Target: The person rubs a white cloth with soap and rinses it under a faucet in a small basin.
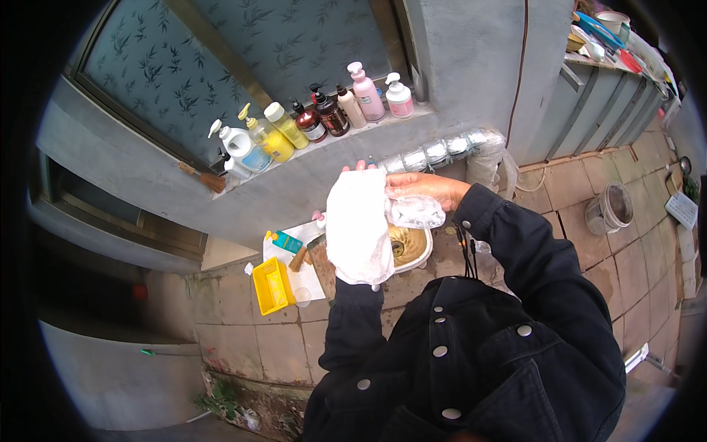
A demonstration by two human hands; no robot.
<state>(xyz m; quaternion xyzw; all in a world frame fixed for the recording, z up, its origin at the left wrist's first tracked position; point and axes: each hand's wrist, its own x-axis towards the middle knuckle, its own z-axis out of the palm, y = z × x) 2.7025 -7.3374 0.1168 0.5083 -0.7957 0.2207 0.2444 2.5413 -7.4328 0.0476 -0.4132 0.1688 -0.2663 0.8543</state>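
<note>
A white cloth [359,226] drapes over my left hand [360,166] and hides most of it; only the fingertips show past its far edge. My right hand [428,187] reaches in from the right, its fingers against the cloth's right edge. Just below that hand is a crumpled, clear plastic piece [417,212]; whether my fingers grip it cannot be told. Under both hands stands a white-rimmed wash basin [429,248] with a gold-coloured bowl, partly covered by the cloth.
Pump bottles [270,138] line the window sill. A foil-wrapped pipe [436,153] runs along the wall. Left of the basin are a yellow plastic basket [272,287], a teal bottle [287,241] and a brush [298,259]. A bucket [607,209] stands on the tiles at right.
</note>
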